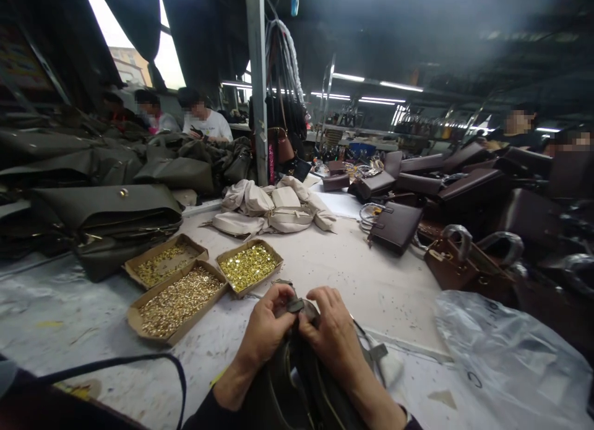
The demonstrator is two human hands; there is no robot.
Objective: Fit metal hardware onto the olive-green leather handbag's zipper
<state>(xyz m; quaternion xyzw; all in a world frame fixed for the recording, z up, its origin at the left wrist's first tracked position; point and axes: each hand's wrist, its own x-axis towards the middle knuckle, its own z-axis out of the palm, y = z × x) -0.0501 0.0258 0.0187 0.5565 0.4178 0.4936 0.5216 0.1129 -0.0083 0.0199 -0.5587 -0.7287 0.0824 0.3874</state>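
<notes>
A dark olive handbag [273, 387] lies right in front of me at the table's near edge, its zipped top facing up. My left hand [269, 322] pinches a short olive tab [296, 305] at the bag's far end. From the other side my right hand [331, 325] grips the bag's edge beside that tab, thumb and fingers closed on it. Whether a small metal part sits between the fingers is hidden. A loose strap end [377, 353] sticks out to the right of my right wrist.
Cardboard trays of small gold metal pieces [179, 303] stand at left, one with brighter gold pieces [248, 266]. Olive bags [111, 219] pile up behind them. Cream bags [278, 210] lie ahead, brown handbags [399, 226] and a clear plastic bag [515, 356] at right. Co-workers [206, 120] sit farther back.
</notes>
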